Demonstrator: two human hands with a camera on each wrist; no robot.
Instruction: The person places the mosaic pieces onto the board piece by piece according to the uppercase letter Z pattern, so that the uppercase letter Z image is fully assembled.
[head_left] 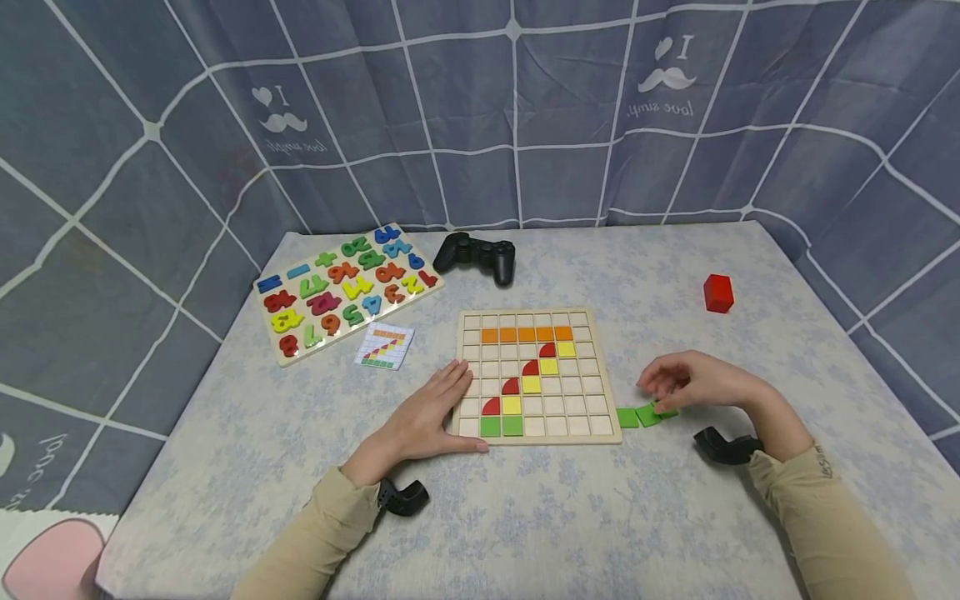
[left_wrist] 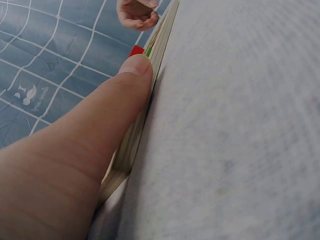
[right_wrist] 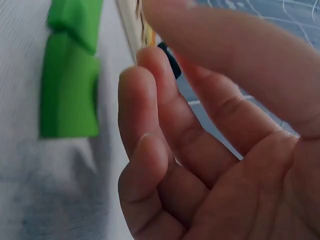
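Note:
A wooden grid board (head_left: 543,440) lies on the table, with a row of orange squares (head_left: 527,334) near its top. Red quarter-round tiles (head_left: 511,387) and yellow squares (head_left: 531,384) step diagonally down to two green squares (head_left: 512,426). My left hand (head_left: 423,419) rests at the board's lower left corner, fingers on its left side, thumb along its front edge. Several loose green tiles (head_left: 627,417) lie at the board's right side. Over them hovers my right hand (head_left: 701,379), fingers loosely bent, thumb tip close to the tiles; its wrist view shows nothing held in the fingers.
A pattern card (head_left: 384,347) lies left of the grid board. Behind it is a number puzzle board (head_left: 340,332) with colourful pieces. A black game controller (head_left: 480,252) sits at the back, and a red block (head_left: 717,293) at the right. A grey-blue curtain (head_left: 465,100) hangs behind the table.

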